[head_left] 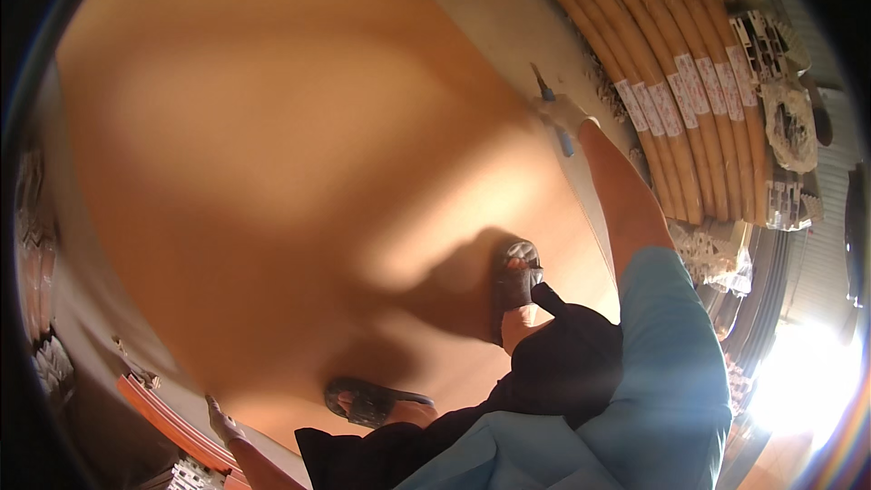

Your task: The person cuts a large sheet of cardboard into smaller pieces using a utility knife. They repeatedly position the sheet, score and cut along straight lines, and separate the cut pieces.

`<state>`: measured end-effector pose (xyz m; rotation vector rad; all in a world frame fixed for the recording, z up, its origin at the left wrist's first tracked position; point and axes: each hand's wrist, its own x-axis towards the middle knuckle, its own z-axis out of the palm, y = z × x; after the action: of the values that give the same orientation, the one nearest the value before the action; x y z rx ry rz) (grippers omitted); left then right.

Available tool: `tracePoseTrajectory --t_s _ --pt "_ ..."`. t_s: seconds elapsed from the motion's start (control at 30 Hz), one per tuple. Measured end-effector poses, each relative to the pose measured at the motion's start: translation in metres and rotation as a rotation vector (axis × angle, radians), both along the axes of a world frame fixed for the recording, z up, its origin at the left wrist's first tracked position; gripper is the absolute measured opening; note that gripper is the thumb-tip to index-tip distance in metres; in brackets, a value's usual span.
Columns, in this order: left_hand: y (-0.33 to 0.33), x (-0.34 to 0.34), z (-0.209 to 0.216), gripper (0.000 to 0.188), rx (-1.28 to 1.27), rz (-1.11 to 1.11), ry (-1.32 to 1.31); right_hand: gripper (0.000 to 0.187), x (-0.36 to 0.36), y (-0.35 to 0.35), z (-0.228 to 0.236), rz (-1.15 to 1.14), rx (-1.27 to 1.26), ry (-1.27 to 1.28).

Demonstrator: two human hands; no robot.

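Note:
A large brown sheet (227, 145) spreads across the floor beneath me. My right hand (564, 113), reaching to the sheet's right edge, is closed round a slim blue-handled tool with a pointed blade (543, 83). The handle's end pokes out below the fist, and the blade points away from me. At the sheet's near left edge is my left hand (220, 419), its fingers stretched out along the border. It holds nothing that I can see. My sandalled feet, the right sandal (517, 286) and the left sandal (367, 402), stand on the sheet.
Long brown wrapped bundles (667, 91) with white labels lie stacked at the right. Plastic-wrapped pale profiles (767, 41) show at their ends. Reddish strips (172, 417) lie beside my left hand. Bright light (807, 381) glares at the lower right.

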<state>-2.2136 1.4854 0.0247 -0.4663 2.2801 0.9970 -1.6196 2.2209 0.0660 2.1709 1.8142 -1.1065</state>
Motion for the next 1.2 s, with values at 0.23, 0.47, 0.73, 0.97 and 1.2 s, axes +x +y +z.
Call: tracePoseTrajectory --t_s 0.23,0.47,0.73,0.97,1.2 --pt "-0.039 -0.004 0.009 0.072 -0.052 -0.108 0.088 0.037 0.018 -0.012 0.026 -0.026 0.0 0.075" --pt "-0.016 0.01 0.009 0.083 -0.309 -0.329 0.124 0.039 0.02 -0.018 -0.001 -0.087 -0.045 0.094" --pt "-0.022 0.013 0.008 0.075 0.0 -0.118 0.028 0.044 0.013 -0.003 0.014 -0.018 0.072 0.135" --pt "-0.028 -0.002 0.013 0.067 0.089 -0.132 0.03 0.051 0.019 -0.012 0.015 -0.036 0.093 -0.016" --pt "-0.03 0.002 0.016 0.062 0.036 -0.147 0.074 0.047 0.047 -0.034 0.001 -0.159 0.002 0.175"
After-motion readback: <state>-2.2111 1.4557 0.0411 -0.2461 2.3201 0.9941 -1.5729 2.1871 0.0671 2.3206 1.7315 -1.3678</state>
